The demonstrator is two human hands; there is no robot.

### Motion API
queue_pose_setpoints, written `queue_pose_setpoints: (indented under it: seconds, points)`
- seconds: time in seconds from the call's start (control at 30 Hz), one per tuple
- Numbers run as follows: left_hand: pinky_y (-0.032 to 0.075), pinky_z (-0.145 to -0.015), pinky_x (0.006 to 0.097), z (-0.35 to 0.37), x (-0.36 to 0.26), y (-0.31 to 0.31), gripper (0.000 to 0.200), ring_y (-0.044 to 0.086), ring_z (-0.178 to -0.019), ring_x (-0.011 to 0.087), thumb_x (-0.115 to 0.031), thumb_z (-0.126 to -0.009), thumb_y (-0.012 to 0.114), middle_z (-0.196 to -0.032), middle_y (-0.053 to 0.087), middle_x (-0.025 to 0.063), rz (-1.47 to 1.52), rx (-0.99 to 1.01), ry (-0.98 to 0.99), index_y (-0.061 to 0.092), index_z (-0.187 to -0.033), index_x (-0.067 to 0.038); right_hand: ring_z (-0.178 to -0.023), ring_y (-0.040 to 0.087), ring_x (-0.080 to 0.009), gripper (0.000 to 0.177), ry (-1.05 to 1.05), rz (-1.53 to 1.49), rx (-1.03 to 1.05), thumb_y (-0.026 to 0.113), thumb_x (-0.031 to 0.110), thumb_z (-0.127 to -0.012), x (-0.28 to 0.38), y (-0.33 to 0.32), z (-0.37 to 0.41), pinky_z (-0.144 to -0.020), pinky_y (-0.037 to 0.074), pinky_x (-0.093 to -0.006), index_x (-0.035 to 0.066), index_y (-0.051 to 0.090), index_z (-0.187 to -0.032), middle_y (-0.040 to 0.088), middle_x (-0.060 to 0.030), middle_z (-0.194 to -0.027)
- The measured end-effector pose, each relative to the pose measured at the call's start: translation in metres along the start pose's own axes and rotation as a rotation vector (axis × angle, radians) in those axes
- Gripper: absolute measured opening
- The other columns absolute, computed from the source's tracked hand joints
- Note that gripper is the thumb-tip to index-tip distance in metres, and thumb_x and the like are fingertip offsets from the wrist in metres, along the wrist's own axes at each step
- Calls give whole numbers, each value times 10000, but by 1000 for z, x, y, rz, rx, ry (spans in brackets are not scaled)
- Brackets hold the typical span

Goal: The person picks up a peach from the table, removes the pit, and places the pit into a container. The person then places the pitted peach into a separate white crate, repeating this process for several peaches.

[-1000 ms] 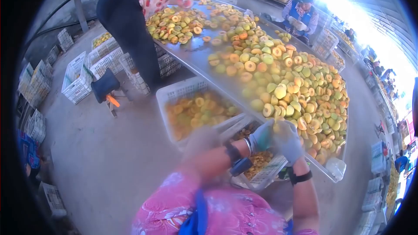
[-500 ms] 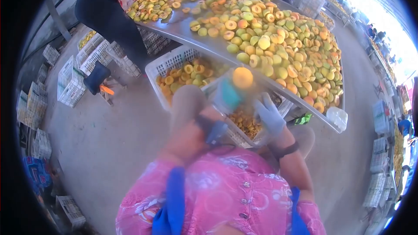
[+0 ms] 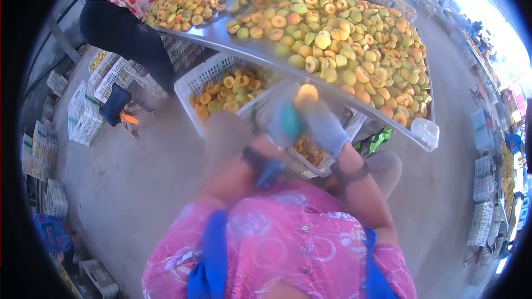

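Blurred by motion, my left hand [image 3: 277, 122] is in a pale glove with a teal patch or object at its palm. It is closed around a yellow-orange fruit [image 3: 306, 95]. My right hand [image 3: 326, 127], in a pale blue-white glove, meets the fruit from the other side with its fingers together. Both hands are over a white crate [image 3: 303, 170] holding small orange pieces [image 3: 311, 150]. Beyond them, a metal table [image 3: 249, 52] bears a large heap of cut yellow-green fruit [image 3: 354, 50]. Left of my hands, another crate [image 3: 185, 86] holds fruit halves.
A person [image 3: 124, 27] in a floral top bends over the table's far left. A dark stool [image 3: 115, 105] and white crates [image 3: 83, 119] are on the floor at left. A clear plastic container [image 3: 425, 130] sits at the table's near right corner. Stacked crates [image 3: 481, 180] line the right side.
My right hand has moved up and left to the fruit, and its spread fingers have come together. The view has shifted slightly, and the person at left bends further over the table.
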State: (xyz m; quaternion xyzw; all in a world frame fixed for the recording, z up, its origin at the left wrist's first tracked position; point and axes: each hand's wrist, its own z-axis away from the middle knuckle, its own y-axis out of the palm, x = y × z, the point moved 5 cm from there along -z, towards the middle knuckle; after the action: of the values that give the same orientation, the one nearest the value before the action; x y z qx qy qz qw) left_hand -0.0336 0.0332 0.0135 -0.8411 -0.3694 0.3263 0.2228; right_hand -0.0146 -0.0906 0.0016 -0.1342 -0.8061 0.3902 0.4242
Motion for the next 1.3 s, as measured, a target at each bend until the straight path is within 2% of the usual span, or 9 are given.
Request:
queue_pose_setpoints:
  seconds: [0.07,0.2,0.3,0.53,0.7,1.0,1.2,1.27,1.3]
  points:
    - [492,-960,373,31,54,60,364,629,-1064,247,-234,-1010,463,-1206,637,118,1423,-23,-561,543,-1289,-15,-924,608,-476,356,-76,122,64,465,338,-997,-3,8,0,-818,479,-493,19,509,-1150,646,-278,-974]
    - [490,-971,358,19,38,48,468,609,-1105,236,-375,-1044,388,-1239,618,113,1649,-185,-764,516,-1316,-16,-935,597,-370,374,22,105,203,546,149,-898,-11,20,2,-807,506,-449,42,509,-1254,568,-215,-1055]
    - [511,-931,341,14,33,50,477,632,-1042,218,-406,-1033,422,-1176,644,109,1786,-194,-885,538,-1278,-14,-979,608,-471,336,239,-266,229,457,285,-1004,0,6,1,-826,486,-485,4,496,-1183,644,-286,-1017]
    - [542,-809,311,8,25,56,459,659,-897,195,-440,-1016,463,-1007,678,93,1646,-124,-1038,596,-1171,-30,-847,631,-280,329,93,-345,104,456,290,-1016,-31,25,13,-742,507,-367,17,543,-1177,645,-144,-957]
    - [551,-704,298,8,35,69,482,654,-854,175,-473,-1000,480,-971,679,93,1424,71,-910,637,-1076,-24,-436,428,-76,241,684,-1283,327,467,324,-1020,-18,14,29,-361,294,-223,101,556,-999,517,9,-726]
    - [551,-674,297,-13,29,76,489,653,-819,175,-477,-996,480,-981,682,110,1328,352,-972,636,-1056,-17,-387,309,-23,251,581,-2237,662,441,345,-1032,-19,17,37,-313,207,-184,108,504,-1087,377,53,-634]
    - [565,-790,345,-31,96,25,484,666,-903,218,-452,-1009,471,-1002,675,136,1202,-217,-690,606,-1111,1,-418,339,-39,371,360,-2340,698,432,435,-1028,-6,0,36,-333,252,-192,101,505,-1171,421,48,-678]
    - [544,-875,349,-41,100,-22,483,658,-970,219,-429,-1014,469,-1045,664,134,1398,-231,-938,605,-1133,19,-399,323,-33,355,399,-2373,644,399,423,-1040,1,-10,33,-330,247,-197,94,511,-1109,411,47,-671]
    - [526,-773,284,-45,122,-45,304,631,-900,175,-292,-989,511,-997,649,77,976,-245,-874,613,-1120,-36,-381,306,-27,358,451,-2395,588,366,412,-1052,2,-14,32,-328,242,-202,87,517,-1047,401,45,-664]
